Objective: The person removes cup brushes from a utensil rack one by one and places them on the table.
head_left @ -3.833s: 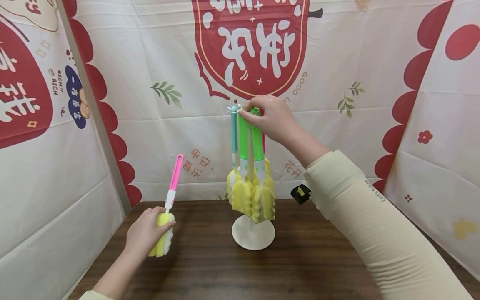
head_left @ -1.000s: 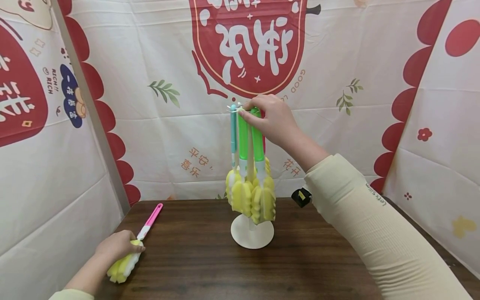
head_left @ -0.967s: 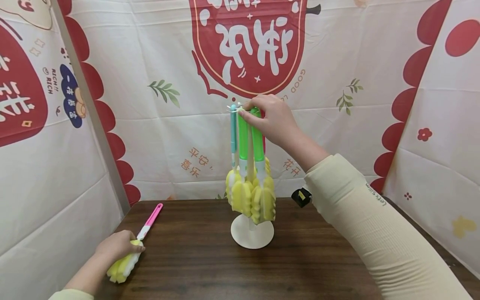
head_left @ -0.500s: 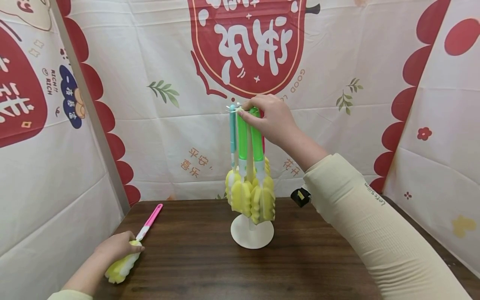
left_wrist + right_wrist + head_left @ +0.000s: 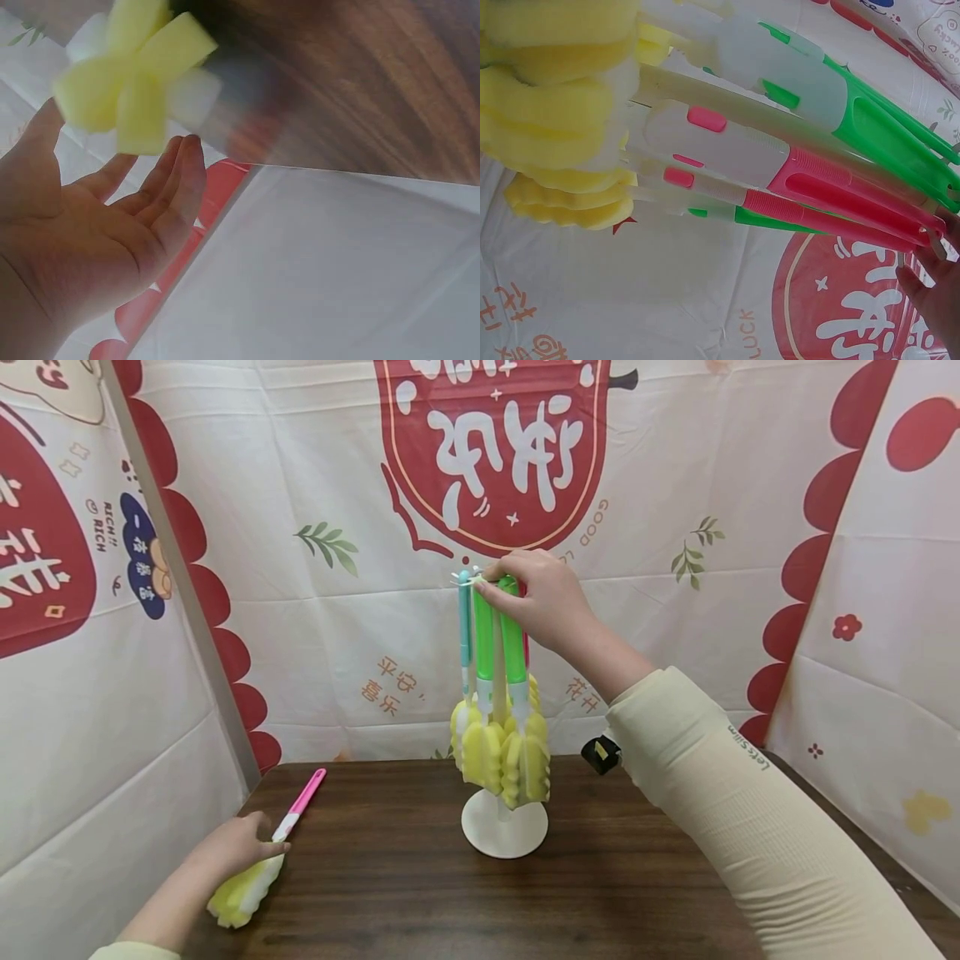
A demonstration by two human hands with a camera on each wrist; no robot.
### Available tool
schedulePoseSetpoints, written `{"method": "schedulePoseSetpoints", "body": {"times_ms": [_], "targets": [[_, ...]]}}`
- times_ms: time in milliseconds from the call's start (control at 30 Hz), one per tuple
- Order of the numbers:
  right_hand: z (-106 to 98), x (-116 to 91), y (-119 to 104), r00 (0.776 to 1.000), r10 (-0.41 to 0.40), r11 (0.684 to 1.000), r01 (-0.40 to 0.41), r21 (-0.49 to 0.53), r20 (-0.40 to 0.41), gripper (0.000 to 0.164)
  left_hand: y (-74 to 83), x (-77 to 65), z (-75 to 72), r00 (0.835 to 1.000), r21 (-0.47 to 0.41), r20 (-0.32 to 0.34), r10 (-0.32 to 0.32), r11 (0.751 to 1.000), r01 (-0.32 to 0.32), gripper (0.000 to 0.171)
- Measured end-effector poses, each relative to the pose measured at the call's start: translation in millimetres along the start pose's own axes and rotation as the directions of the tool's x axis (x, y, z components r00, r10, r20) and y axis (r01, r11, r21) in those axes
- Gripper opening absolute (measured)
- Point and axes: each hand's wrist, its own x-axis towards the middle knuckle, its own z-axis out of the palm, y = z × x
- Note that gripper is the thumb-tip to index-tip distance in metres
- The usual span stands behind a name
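On the left of the wooden table lies a sponge bottle brush (image 5: 305, 793) with a pink handle and a yellow-and-white sponge head (image 5: 142, 82). My left hand (image 5: 234, 843) is over its sponge, thumb and fingers spread apart around it rather than curled tight. At the centre stands a white rack (image 5: 504, 843) with a round base. Several sponge brushes hang from it, with green handles (image 5: 484, 635), a teal handle (image 5: 465, 627) and pink handles (image 5: 840, 199). My right hand (image 5: 542, 597) pinches the top of the rack by its hooks, partly hiding them.
A brown wooden table (image 5: 375, 877) holds the rack and the loose brush. Printed white cloth (image 5: 360, 635) walls it in at the back and sides. A black strap with a yellow mark (image 5: 602, 753) shows beneath the right sleeve.
The left hand has carried the pink-handled brush left and down onto the table, and its fingers have now loosened from the sponge. The right hand keeps its pinch on the rack top.
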Motion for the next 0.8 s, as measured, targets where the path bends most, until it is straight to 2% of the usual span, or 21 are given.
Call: {"method": "schedulePoseSetpoints", "body": {"times_ms": [267, 567, 800], "targets": [[-3, 2, -1, 1.0, -0.002, 1.0, 0.002, 0.002, 0.025, 0.028, 27.9, 1.0, -18.0, 0.997, 0.009, -0.079, 0.021, 1.0, -0.02, 0.067], [-8, 6, -3, 0.996, 0.021, 1.0, -0.022, 0.003, 0.083, 0.029, 66.2, 4.9, -36.2, 0.981, 0.014, -0.162, 0.11, 0.994, -0.109, 0.059], [-11, 6, -4, 0.994, 0.029, 1.0, -0.029, -0.002, 0.108, 0.028, 101.8, 6.9, -45.5, 0.969, -0.034, -0.192, 0.158, 0.985, -0.167, 0.051]]}}
